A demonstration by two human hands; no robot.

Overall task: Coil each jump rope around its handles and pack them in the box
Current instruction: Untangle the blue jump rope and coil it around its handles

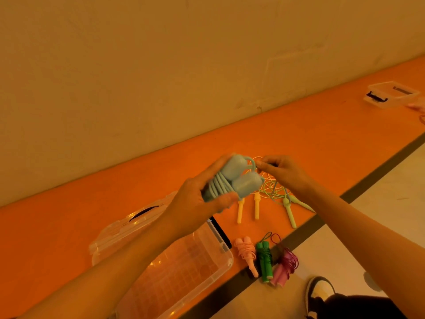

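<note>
A person's left hand [202,199] closes around a pale blue jump rope with two rounded plastic handles [239,180], its cord already wound several turns around the pair, held in the air above a bright orange floor mat [69,217]. The right hand [285,173] pinches the blue cord's loose end just beside the upper handle, fingertips [261,165] pressed together on it.

Below the left forearm sits a clear plastic storage box with a ribbed bottom [220,268], open and resting on the mat near its front edge; its clear lid with a dark latch [128,222] lies against the box's far side.

On the mat beyond the hands, a yellow jump rope with slim handles [248,209] and a light green jump rope with slim handles [290,211] lie uncoiled, their thin cords tangled together under the right hand.

Three coiled ropes lie side by side right of the box: a pink bundle [247,254], a dark green bundle [265,259] and a magenta bundle [285,265]; the last two overhang the mat's dark border strip [358,187] onto pale flooring. A black-and-white shoe [319,293] stands close by.

Bare orange mat stretches left of the box and back to the beige wall [161,65]. A second clear container [391,94] sits far off, at the right.
</note>
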